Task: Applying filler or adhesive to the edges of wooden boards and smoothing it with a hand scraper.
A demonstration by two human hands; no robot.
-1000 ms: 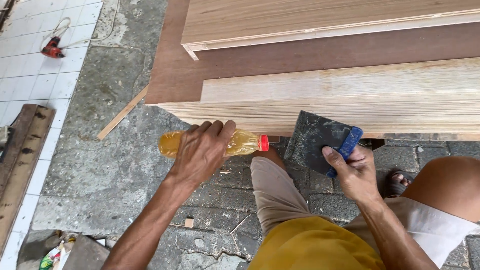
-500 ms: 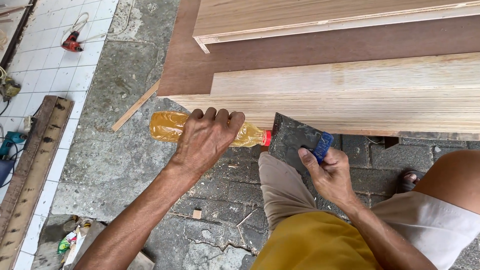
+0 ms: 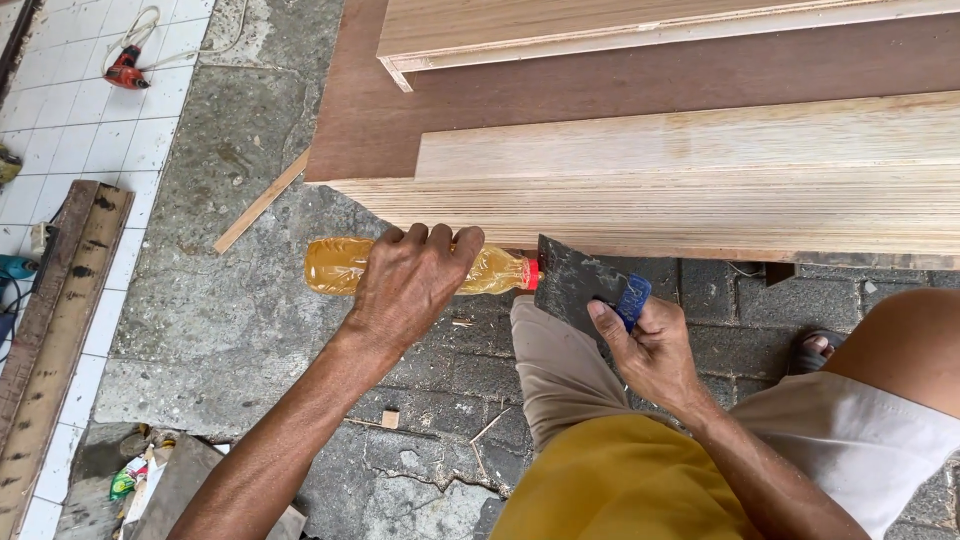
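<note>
My left hand (image 3: 412, 285) grips a plastic bottle (image 3: 335, 265) of amber liquid with a red cap, held sideways with the cap pointing right. My right hand (image 3: 652, 345) holds a dark flat scraper (image 3: 567, 282) with a blue handle, its blade up near the bottle's red cap. Both are just below the front edge of a stack of pale plywood boards (image 3: 700, 180). My knee in beige trousers (image 3: 545, 380) lies under the scraper.
A brown board (image 3: 620, 80) lies under the pale stack, with another pale panel (image 3: 600, 25) on top at the back. A thin wood strip (image 3: 262, 202) lies on the concrete. A red tool (image 3: 125, 68) sits on white tiles, planks (image 3: 50, 330) at left.
The bottle and scraper have come closer together near the board edge; the scraper blade now sits right at the bottle's cap. The view has shifted slightly.
</note>
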